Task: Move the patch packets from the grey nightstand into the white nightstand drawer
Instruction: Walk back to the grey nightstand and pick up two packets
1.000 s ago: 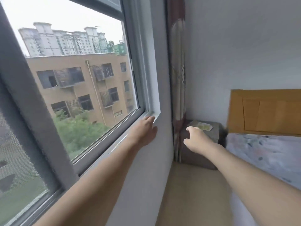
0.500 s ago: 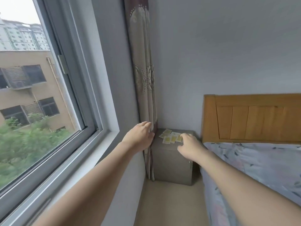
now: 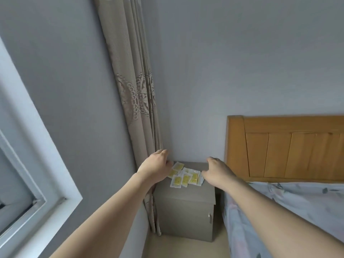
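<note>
Step in hand: reaching in to gather; nothing lifted yet, by the look of it.

Packets (image 3: 183, 176) lay in a loose overlapping heap on top of the grey nightstand (image 3: 186, 207), which stood in the far corner between the curtain (image 3: 134, 94) on the left and the bed (image 3: 290, 216) on the right. White sachets, yellow centres; count unclear because of overlap.

Left hand (image 3: 156, 167) was at the left edge of the heap, fingers bent down over the packets there; whether it gripped any could not be told, since the fingertips were hidden. Right hand (image 3: 216, 171) was at the right edge, fingers loosely curved, thumb side just touching or just beside the nearest packet; no grip seen.

White nightstand and its drawer were not in view.

Next move, judged: close both hands inward to sweep the heap together, then lift. The sachets look thin and slippery, so stragglers may slide off toward the curtain gap.
</note>
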